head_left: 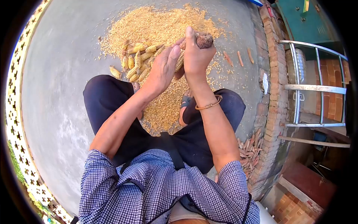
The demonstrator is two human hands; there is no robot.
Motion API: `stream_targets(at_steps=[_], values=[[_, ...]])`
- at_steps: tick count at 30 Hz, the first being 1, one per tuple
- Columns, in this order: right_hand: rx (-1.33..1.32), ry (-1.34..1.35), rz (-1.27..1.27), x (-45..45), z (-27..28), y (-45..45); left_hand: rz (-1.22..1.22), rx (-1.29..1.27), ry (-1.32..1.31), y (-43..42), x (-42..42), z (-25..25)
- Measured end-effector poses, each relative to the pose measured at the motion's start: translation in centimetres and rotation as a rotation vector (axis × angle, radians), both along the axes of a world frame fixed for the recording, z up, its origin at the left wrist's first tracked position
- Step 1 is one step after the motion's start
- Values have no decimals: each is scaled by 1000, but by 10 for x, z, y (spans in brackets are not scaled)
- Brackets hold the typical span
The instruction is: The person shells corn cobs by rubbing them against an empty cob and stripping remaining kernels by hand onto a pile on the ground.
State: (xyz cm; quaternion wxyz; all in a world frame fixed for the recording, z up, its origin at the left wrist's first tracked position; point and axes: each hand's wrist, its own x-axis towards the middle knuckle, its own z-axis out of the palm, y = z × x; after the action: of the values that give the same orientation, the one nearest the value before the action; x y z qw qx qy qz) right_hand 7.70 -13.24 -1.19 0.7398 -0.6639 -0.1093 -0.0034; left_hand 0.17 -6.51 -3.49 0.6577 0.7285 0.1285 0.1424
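Observation:
In front of my knees, my two hands come together over the grain. My right hand (197, 59) is closed around a reddish-brown corn cob (204, 41), its rough end showing beside the thumb. An ear of corn (180, 62) with yellow kernels lies between the hands; my left hand (162, 69) wraps its other side, with the fingers mostly hidden behind. Past the left hand lies a pile of unshelled corn ears (138, 61). Loose yellow kernels (160, 24) spread widely beyond it, and more kernels (164, 112) lie between my feet.
Several bare cobs (239, 58) lie scattered to the right. A heap of stripped cobs (250, 151) rests by the low brick edge (274, 93). Beyond that edge stands a metal ladder-like rail (317, 87). A patterned lattice wall (18, 123) borders the concrete floor (56, 93) on the left.

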Motion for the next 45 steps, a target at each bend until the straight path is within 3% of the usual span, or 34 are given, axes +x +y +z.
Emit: stream_targets(at_steps=[3, 6, 11, 14, 18, 24, 25, 28, 29, 33, 37, 41, 45], values=[[57, 314, 166, 5, 5, -9, 43, -244, 99, 8, -1, 6], [237, 392, 358, 1, 5, -13, -6, -318, 119, 20, -1, 3], [241, 251, 315, -7, -3, -6, -9, -717, -100, 15, 5, -7], [19, 115, 151, -11, 3, -1, -59, -706, -120, 4, 5, -4], [14, -56, 66, -10, -16, 4, -43, -718, -114, -1, 7, -4], [-144, 20, -112, -6, -8, 7, 13, -527, -147, -5, 6, -22], [-160, -41, -136, 1, -19, 12, -83, -700, -133, 1, 5, -16], [-125, -22, 43, 9, -5, 11, -100, -826, -91, 18, 9, -14], [5, 153, 144, 7, 3, 6, -23, -866, -97, 19, 11, -15], [9, 192, 324, 1, -2, -4, 60, -878, -58, 18, 7, 1], [11, 45, 101, -12, -8, 10, -72, -684, -87, 11, 10, -13], [-255, -48, -112, 0, -22, 14, 20, -822, -93, -5, 4, -1], [-285, -59, -95, 7, -31, 21, 8, -877, -86, 5, 10, -15]])
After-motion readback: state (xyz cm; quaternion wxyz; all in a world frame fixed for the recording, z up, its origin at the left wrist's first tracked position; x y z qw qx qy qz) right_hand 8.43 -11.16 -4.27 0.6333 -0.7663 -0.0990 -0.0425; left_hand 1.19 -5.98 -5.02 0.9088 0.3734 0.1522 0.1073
